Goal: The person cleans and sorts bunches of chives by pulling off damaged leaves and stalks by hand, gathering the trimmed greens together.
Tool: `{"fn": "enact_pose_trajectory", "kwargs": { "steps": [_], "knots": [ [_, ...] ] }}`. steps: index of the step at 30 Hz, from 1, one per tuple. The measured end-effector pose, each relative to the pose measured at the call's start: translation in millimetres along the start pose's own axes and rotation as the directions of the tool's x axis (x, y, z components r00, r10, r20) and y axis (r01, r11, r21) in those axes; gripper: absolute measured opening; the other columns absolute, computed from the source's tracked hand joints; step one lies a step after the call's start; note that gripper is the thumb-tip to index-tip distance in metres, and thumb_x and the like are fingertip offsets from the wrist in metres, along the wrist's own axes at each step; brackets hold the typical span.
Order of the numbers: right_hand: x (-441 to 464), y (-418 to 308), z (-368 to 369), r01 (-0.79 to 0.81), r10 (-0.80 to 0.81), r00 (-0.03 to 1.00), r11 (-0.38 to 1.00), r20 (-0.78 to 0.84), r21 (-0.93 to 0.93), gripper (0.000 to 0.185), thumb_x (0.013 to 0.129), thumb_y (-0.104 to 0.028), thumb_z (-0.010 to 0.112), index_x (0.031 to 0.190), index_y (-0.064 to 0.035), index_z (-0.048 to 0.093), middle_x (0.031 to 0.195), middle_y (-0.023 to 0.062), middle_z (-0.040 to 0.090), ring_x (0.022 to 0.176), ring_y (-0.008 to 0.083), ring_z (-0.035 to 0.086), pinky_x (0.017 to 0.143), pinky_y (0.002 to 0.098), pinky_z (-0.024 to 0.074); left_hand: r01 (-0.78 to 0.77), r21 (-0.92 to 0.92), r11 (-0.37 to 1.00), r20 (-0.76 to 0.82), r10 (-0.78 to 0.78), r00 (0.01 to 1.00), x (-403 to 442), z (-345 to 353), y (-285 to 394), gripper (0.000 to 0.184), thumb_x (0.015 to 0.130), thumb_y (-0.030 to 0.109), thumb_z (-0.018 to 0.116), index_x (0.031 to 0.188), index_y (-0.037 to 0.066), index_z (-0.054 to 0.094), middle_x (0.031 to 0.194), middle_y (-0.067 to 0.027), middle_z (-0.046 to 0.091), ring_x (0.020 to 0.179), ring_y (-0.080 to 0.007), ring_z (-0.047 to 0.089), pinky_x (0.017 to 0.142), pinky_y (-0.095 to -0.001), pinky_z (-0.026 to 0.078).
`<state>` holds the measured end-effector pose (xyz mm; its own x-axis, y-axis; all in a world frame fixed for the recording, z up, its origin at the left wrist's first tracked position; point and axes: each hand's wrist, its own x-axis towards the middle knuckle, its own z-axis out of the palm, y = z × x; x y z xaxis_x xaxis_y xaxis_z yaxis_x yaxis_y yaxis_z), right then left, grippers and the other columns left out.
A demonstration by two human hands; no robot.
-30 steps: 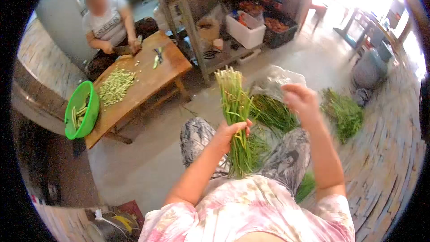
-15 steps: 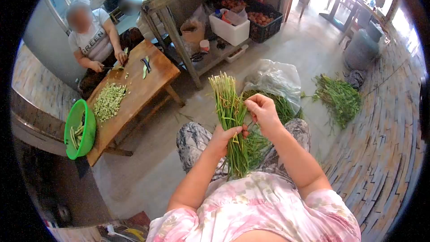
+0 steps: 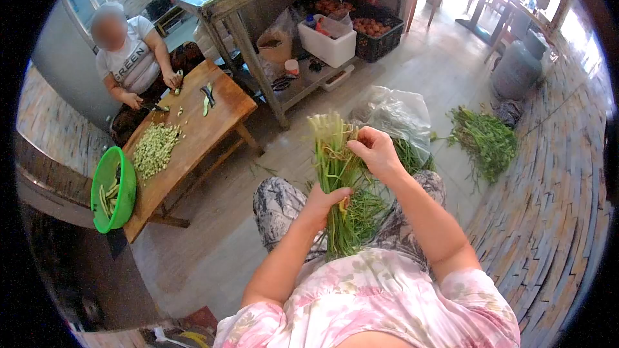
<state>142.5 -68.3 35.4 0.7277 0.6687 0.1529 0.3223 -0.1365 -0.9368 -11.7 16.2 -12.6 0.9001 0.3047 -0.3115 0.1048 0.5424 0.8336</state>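
My left hand (image 3: 324, 203) is wrapped round the middle of an upright bunch of long green stems (image 3: 330, 171), whose pale cut ends point away from me. At the upper right side of the bunch, my right hand (image 3: 379, 151) has thumb and fingers pinched together; what they grip is too small to make out. More green stems (image 3: 364, 219) lie below, between my knees. Behind my right hand is a clear plastic bag (image 3: 396, 113) with greens at its opening.
A person (image 3: 132, 55) with a knife sits at a low wooden table (image 3: 222, 113) holding chopped pieces (image 3: 156, 148). A green basket (image 3: 126, 190) stands at its near end. Leafy greens (image 3: 483, 142) lie on the floor at right, near a gas cylinder (image 3: 519, 67).
My right hand has come from out at the right to the bunch and pinched there. The bunch's upper part has shifted slightly and blurred. The view has turned a little.
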Motion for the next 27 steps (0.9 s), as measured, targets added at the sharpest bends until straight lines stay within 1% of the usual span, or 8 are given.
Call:
{"fn": "enact_pose_trajectory", "kwargs": {
  "steps": [4,8,11,15,16,19,23,27],
  "knots": [
    [-7.1,3.6,-0.8,-0.119,0.117,0.993,0.990,0.028,0.072,0.018,0.075,-0.014,0.064,0.076,0.0025,0.057,0.063,0.0007,0.052,0.057,0.0074,0.044,0.053,0.0255,0.0379,-0.029,-0.295,0.955,0.025,0.038,0.999,-4.3,-9.5,-5.1,0.035,0.073,0.023,0.072,0.095,0.005,0.052,0.076,-0.0040,0.056,0.057,-0.0135,0.052,0.051,-0.0262,0.043],
    [-12.9,-23.7,-3.3,-0.193,0.168,0.979,0.946,0.115,0.261,0.015,0.075,-0.012,0.063,0.077,0.0015,0.056,0.067,-0.0006,0.054,0.062,0.0058,0.045,0.058,0.0243,0.0392,-0.002,-0.281,0.960,0.024,0.009,1.000,-7.4,-16.2,-0.2,0.035,0.074,0.027,0.071,0.095,0.006,0.051,0.074,-0.0039,0.055,0.054,-0.0129,0.049,0.049,-0.0250,0.041],
    [-7.3,2.7,-5.2,-0.128,0.105,0.986,0.974,0.129,0.188,0.017,0.074,-0.013,0.064,0.081,0.0014,0.058,0.067,-0.0009,0.055,0.066,0.0056,0.048,0.060,0.0240,0.0403,-0.003,-0.131,0.991,0.021,0.005,1.000,-9.0,-10.7,10.0,0.030,0.076,0.025,0.069,0.092,0.006,0.052,0.073,-0.0034,0.054,0.054,-0.0125,0.048,0.049,-0.0248,0.040],
    [-9.9,-9.9,-10.9,-0.030,0.031,0.999,1.000,-0.041,0.007,0.040,0.071,-0.020,0.070,0.102,0.0015,0.058,0.096,0.0106,0.058,0.086,0.0158,0.055,0.076,0.0279,0.0451,0.009,0.082,0.997,0.000,-0.009,1.000,-8.6,-18.6,14.0,0.023,0.076,0.019,0.067,0.088,0.007,0.053,0.069,-0.0005,0.053,0.055,-0.0107,0.048,0.050,-0.0243,0.039],
    [-7.7,-13.6,-14.8,-0.003,0.004,1.000,0.987,0.008,-0.162,0.048,0.069,-0.024,0.072,0.108,0.0004,0.057,0.115,0.0123,0.050,0.110,0.0237,0.047,0.090,0.0349,0.0401,0.016,0.104,0.994,-0.001,-0.016,1.000,-6.9,-19.9,14.3,0.022,0.076,0.018,0.067,0.088,0.006,0.053,0.069,-0.0001,0.053,0.055,-0.0102,0.048,0.051,-0.0239,0.038],
    [-15.1,-21.9,-8.8,0.229,-0.205,0.972,0.727,0.113,-0.648,0.055,0.064,-0.031,0.074,0.107,-0.0003,0.058,0.124,0.0164,0.045,0.121,0.0322,0.036,0.096,0.0424,0.0332,0.021,0.201,0.979,-0.067,-0.008,0.998,-7.6,-9.5,18.7,0.021,0.075,0.014,0.068,0.089,0.006,0.053,0.069,0.0006,0.053,0.057,-0.0088,0.047,0.052,-0.0231,0.038],
    [-24.9,-6.0,5.8,0.281,-0.181,0.959,0.722,0.219,-0.633,0.039,0.067,-0.029,0.071,0.096,-0.0050,0.063,0.119,0.0137,0.047,0.123,0.0352,0.030,0.099,0.0463,0.0274,0.010,0.266,0.964,-0.057,0.006,0.998,-2.3,-11.1,11.9,0.026,0.073,0.014,0.067,0.096,0.006,0.056,0.073,-0.0004,0.056,0.062,-0.0105,0.051,0.056,-0.0242,0.041],
    [-18.1,10.5,-6.8,0.218,-0.109,0.948,0.907,0.299,-0.361,0.020,0.072,-0.024,0.063,0.083,-0.0074,0.066,0.097,0.0100,0.057,0.107,0.0308,0.045,0.089,0.0431,0.0353,0.077,0.180,0.981,-0.044,-0.070,0.997,-4.6,-11.9,10.9,0.029,0.072,0.013,0.068,0.097,0.006,0.055,0.073,-0.0011,0.056,0.061,-0.0110,0.051,0.055,-0.0249,0.041]
  ]
}}
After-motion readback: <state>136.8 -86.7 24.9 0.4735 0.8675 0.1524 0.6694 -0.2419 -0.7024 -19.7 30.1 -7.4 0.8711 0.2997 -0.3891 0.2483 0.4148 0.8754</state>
